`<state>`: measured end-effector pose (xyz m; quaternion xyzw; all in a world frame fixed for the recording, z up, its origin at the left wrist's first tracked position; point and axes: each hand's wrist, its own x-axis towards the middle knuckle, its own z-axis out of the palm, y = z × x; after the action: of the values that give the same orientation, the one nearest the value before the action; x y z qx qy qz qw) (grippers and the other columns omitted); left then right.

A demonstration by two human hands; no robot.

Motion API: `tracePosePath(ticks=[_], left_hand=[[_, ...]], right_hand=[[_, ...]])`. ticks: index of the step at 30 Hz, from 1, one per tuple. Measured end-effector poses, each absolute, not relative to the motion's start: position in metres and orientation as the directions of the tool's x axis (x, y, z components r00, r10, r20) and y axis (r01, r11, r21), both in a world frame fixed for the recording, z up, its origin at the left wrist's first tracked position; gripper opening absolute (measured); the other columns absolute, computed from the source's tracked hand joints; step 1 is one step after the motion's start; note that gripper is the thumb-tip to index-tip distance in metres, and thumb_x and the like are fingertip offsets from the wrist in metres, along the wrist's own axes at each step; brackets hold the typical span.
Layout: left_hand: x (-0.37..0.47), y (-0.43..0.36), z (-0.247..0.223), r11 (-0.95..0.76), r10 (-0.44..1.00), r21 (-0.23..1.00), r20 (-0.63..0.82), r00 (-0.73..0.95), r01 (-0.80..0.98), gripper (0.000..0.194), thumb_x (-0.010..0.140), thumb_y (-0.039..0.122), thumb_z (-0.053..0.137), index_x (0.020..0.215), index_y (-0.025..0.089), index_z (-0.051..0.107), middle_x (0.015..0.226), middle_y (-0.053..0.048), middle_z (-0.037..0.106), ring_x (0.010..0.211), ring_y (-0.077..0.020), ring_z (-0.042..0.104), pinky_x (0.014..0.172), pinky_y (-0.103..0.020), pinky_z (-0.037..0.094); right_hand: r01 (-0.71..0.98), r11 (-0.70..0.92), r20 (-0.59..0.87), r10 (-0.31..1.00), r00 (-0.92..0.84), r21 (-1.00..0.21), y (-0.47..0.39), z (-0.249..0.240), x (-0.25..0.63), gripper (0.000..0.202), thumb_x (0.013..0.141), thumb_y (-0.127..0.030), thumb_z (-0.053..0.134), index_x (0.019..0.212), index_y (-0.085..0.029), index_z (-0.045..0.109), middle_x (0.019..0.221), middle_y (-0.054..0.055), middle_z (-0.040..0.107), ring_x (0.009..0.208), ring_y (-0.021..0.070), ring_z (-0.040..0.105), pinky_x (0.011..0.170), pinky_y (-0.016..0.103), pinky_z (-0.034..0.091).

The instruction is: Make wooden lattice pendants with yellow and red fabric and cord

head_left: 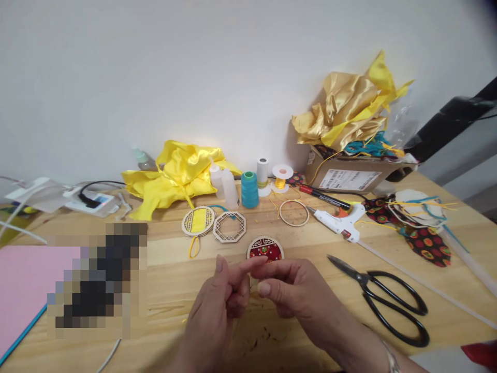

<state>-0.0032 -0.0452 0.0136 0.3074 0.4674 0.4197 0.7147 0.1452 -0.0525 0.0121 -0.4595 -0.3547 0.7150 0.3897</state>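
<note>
My left hand and my right hand meet at the fingertips over the near middle of the table. The left has its index finger stretched toward the right, its other fingers curled in. On the right, thumb and index finger come close together in a pinch. Whatever lies between the fingers, if anything, is too small to make out. Just beyond them lies a round wooden lattice ornament with red patterned fabric, its lower part hidden by my fingers.
Black-handled scissors and a white glue gun lie to the right. Behind sit an octagonal wooden frame, a yellow-fabric ornament, a wooden ring and a teal thread cone. A cardboard box stands back right.
</note>
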Motion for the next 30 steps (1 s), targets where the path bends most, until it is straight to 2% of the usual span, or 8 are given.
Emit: tracePosePath(ticks=[5,9,13,15,18,20,24,30], left_hand=[[-0.003,-0.046,0.01,0.448,0.889,0.849,-0.389,0.242,-0.281,0.065,0.081,0.065,0.043,0.107,0.012,0.069,0.051,0.006,0.029,0.049,-0.0086,0.021,0.047,-0.025,0.017],[-0.005,-0.05,0.009,0.438,0.887,0.876,-0.384,0.259,-0.201,0.055,0.081,0.058,0.05,0.111,0.015,0.066,0.054,0.006,0.032,0.049,-0.008,0.024,0.046,-0.023,0.018],[-0.006,-0.051,0.012,0.398,0.888,0.917,-0.385,0.252,-0.002,0.039,0.079,0.046,0.061,0.109,0.021,0.067,0.056,0.005,0.043,0.052,-0.0093,0.035,0.05,-0.021,0.03],[-0.006,-0.051,0.015,0.336,0.897,0.939,-0.344,0.278,0.079,0.034,0.079,0.042,0.062,0.107,0.023,0.067,0.064,0.003,0.055,0.06,-0.0117,0.046,0.06,-0.022,0.039],[-0.007,-0.051,0.02,0.262,0.895,0.955,-0.295,0.336,0.14,0.03,0.082,0.04,0.058,0.105,0.023,0.067,0.09,-0.002,0.066,0.085,-0.0178,0.056,0.08,-0.026,0.042],[-0.007,-0.051,0.021,0.258,0.878,0.951,-0.304,0.369,0.171,0.029,0.084,0.039,0.054,0.104,0.022,0.067,0.095,-0.004,0.067,0.091,-0.0201,0.058,0.084,-0.029,0.042],[-0.007,-0.052,0.02,0.228,0.872,0.953,-0.29,0.394,0.198,0.026,0.085,0.036,0.052,0.098,0.021,0.069,0.089,-0.004,0.068,0.088,-0.021,0.059,0.081,-0.028,0.043],[-0.007,-0.051,0.021,0.175,0.892,0.958,-0.251,0.376,0.225,0.022,0.083,0.034,0.054,0.079,0.02,0.071,0.071,-0.002,0.064,0.07,-0.0185,0.054,0.067,-0.025,0.04]], right_hand=[[-0.101,-0.355,-0.33,0.922,-0.201,-0.929,-0.052,0.014,0.146,0.014,0.073,-0.025,0.066,0.063,-0.015,0.065,0.052,-0.006,0.049,0.045,0.0044,0.031,0.046,0.021,0.025],[0.113,-0.161,-0.173,0.979,-0.106,-0.98,-0.053,0.014,0.147,0.022,0.078,-0.023,0.061,0.057,-0.016,0.058,0.052,-0.006,0.047,0.051,0.0067,0.038,0.05,0.021,0.03],[0.403,0.101,0.064,0.992,-0.105,-0.909,-0.054,0.014,0.151,0.019,0.085,-0.023,0.055,0.067,-0.018,0.061,0.062,-0.004,0.059,0.059,0.009,0.05,0.058,0.022,0.035],[0.503,0.172,0.123,0.984,-0.129,-0.847,-0.055,0.013,0.153,0.017,0.086,-0.022,0.054,0.071,-0.019,0.061,0.066,-0.003,0.062,0.062,0.01,0.052,0.06,0.023,0.035],[0.577,0.215,0.157,0.976,-0.15,-0.788,-0.056,0.014,0.155,0.018,0.087,-0.024,0.053,0.072,-0.019,0.06,0.068,-0.001,0.063,0.062,0.0109,0.053,0.059,0.023,0.034],[0.6,0.231,0.161,0.972,-0.17,-0.766,-0.056,0.014,0.156,0.02,0.089,-0.026,0.052,0.072,-0.019,0.059,0.068,-0.001,0.063,0.062,0.0114,0.053,0.058,0.023,0.033],[0.63,0.232,0.122,0.969,-0.214,-0.741,-0.055,0.017,0.158,0.023,0.09,-0.03,0.051,0.072,-0.019,0.058,0.07,0.0,0.062,0.064,0.012,0.053,0.058,0.024,0.033],[0.69,0.268,0.088,0.955,-0.284,-0.672,-0.054,0.021,0.159,0.02,0.09,-0.025,0.05,0.072,-0.019,0.057,0.07,-0.001,0.061,0.065,0.012,0.051,0.058,0.024,0.031]])
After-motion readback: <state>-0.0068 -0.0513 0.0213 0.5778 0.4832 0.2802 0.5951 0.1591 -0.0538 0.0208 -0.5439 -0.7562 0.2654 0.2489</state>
